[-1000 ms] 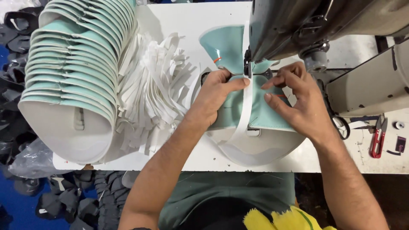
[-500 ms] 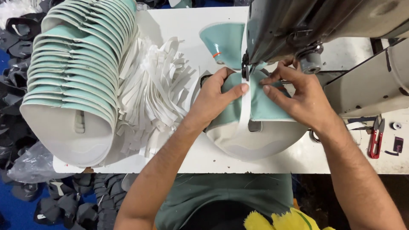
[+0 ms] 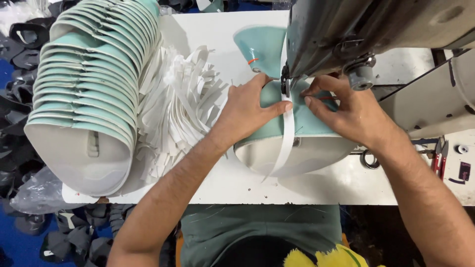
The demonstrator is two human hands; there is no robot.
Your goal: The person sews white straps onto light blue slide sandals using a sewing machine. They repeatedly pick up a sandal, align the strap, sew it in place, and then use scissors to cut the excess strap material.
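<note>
At the far left, dark shoe parts (image 3: 22, 84) lie heaped on the floor beside the white counter (image 3: 237, 185). On the counter's left end sits a nested stack of mint-green and white shoe uppers (image 3: 84, 99), with a loose heap of white strips (image 3: 180, 106) just to its right. Next comes the left hand (image 3: 247, 111), laid flat with fingers spread and thumb stretched rightward, pressing down on the mint-green upper (image 3: 307, 123) rather than gripping it. A white strip (image 3: 286, 133) runs down the middle of that upper, between the two hands, its top end under the needle of the sewing machine (image 3: 356, 29). The right hand (image 3: 349, 111) rests on the upper's right side, fingers curled, fingertips pinching the material just beside the strip. Farther right, red-handled snips (image 3: 439, 155) lie on the counter.
</note>
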